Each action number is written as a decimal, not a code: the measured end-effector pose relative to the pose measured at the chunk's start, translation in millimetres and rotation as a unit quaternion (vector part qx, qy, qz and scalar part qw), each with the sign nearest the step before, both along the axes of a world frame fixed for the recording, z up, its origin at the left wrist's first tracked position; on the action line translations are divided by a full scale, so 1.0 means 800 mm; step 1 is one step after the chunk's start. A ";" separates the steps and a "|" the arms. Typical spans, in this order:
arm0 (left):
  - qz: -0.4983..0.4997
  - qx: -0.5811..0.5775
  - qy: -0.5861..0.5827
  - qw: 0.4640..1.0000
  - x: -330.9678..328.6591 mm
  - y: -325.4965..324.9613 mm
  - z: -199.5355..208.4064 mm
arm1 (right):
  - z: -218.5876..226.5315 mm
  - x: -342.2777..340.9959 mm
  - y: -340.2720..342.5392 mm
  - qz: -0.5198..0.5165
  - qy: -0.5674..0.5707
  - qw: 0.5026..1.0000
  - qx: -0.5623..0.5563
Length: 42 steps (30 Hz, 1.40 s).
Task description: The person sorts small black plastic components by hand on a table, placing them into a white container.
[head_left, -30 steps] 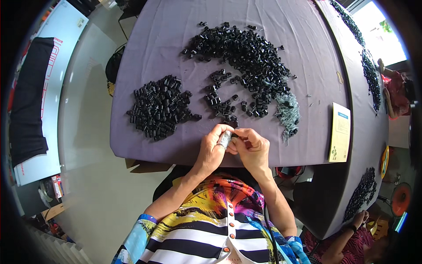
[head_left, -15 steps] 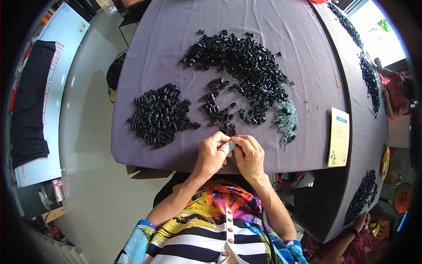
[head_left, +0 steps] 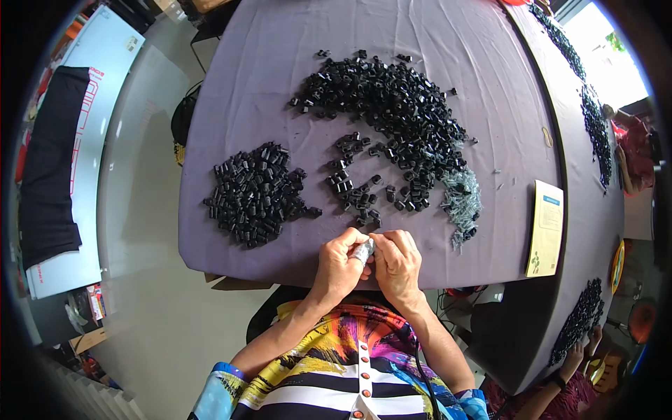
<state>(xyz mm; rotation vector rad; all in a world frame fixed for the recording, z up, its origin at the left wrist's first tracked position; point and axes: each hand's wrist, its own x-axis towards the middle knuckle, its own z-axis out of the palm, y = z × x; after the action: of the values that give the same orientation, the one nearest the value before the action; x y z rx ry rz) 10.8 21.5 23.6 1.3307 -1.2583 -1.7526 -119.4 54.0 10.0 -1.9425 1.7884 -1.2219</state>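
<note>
My left hand [head_left: 339, 266] and my right hand [head_left: 397, 264] meet just above the front edge of the cloth-covered table [head_left: 280, 269]. Both have their fingers closed in a pinch, fingertips almost touching. A pale grey wrapping [head_left: 363, 250] shows at the left thumb, between the hands. Whatever small piece the fingertips hold is hidden. Just beyond them lie loose small black plastic pieces [head_left: 364, 199]. A compact heap of black pieces [head_left: 255, 196] sits to the left, and a larger curved heap [head_left: 392, 105] spreads farther back. Thin translucent grey pins [head_left: 462, 199] are piled to the right.
A yellowish booklet [head_left: 544, 227] lies near the table's right edge. Another table [head_left: 588, 231] adjoins there, bearing more black heaps. A co-worker's hands [head_left: 581, 353] are at the nearest one; another person [head_left: 633, 150] sits farther back. Dark cloth lies over a white box [head_left: 52, 168] at left.
The view has shifted, so the table and heaps appear slightly lower. My hands stay together in the same pinch. At the lower right, the co-worker's hands have moved up to the black heap.
</note>
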 end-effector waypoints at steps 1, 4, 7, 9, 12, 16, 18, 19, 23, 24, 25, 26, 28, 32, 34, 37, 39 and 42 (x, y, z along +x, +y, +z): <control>-0.004 0.006 0.000 1.000 0.001 0.000 0.000 | 0.002 0.002 0.002 -0.005 0.009 1.000 0.004; -0.016 -0.050 -0.017 0.998 0.002 0.000 -0.003 | 0.001 0.003 0.003 -0.010 0.000 1.000 0.013; -0.017 -0.051 -0.027 0.998 0.001 -0.001 -0.006 | 0.001 0.001 0.001 -0.011 -0.006 1.000 0.015; -0.025 -0.063 -0.025 0.997 0.001 0.002 -0.006 | 0.000 0.000 0.003 -0.004 -0.010 1.000 0.016; -0.019 -0.064 -0.016 0.998 -0.002 0.000 -0.006 | -0.003 -0.001 0.003 -0.004 -0.016 1.000 0.014; -0.005 -0.040 0.000 0.999 -0.003 -0.001 -0.006 | -0.003 -0.003 0.000 -0.001 -0.020 1.000 0.005; -0.016 -0.037 0.009 0.999 0.001 -0.003 -0.008 | -0.002 -0.001 0.001 0.000 -0.022 1.000 0.012; -0.010 -0.029 0.016 0.999 0.001 -0.005 -0.005 | -0.001 0.000 0.000 0.004 -0.026 1.000 0.013; -0.013 -0.062 0.005 0.998 -0.001 0.001 -0.013 | -0.003 -0.003 0.002 0.004 -0.008 1.000 -0.010; -0.015 -0.073 -0.003 0.997 0.000 0.000 -0.012 | -0.003 -0.003 0.002 0.006 -0.007 1.000 -0.016; -0.014 -0.078 -0.001 0.997 0.001 -0.003 -0.008 | -0.006 -0.003 0.003 0.007 -0.010 1.000 -0.012; -0.021 -0.029 0.005 0.999 0.002 -0.009 -0.003 | -0.007 -0.003 0.004 0.007 -0.012 1.000 -0.009; -0.026 0.013 0.015 0.999 0.004 -0.012 -0.003 | -0.006 -0.003 0.006 0.009 -0.012 1.000 -0.005; -0.010 0.009 0.030 0.999 0.003 -0.009 -0.003 | -0.001 -0.002 0.008 -0.001 -0.007 1.000 -0.003; -0.014 0.011 0.019 1.000 0.002 -0.009 0.002 | -0.001 -0.005 0.010 0.007 -0.003 1.000 -0.002; -0.020 0.008 0.004 1.000 0.001 -0.008 0.003 | -0.002 -0.006 0.008 0.011 -0.003 1.000 -0.004; -0.019 0.001 0.000 1.000 0.000 -0.008 0.002 | -0.004 -0.008 0.007 0.016 -0.003 1.000 0.008; -0.022 0.015 0.022 0.999 -0.002 -0.009 0.001 | -0.005 -0.005 0.004 0.005 -0.012 1.000 -0.003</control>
<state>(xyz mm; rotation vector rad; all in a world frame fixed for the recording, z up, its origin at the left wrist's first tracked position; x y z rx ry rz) 9.3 14.0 24.2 1.2818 -1.2509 -1.8285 -123.5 57.3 5.9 -1.9286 1.7638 -1.2430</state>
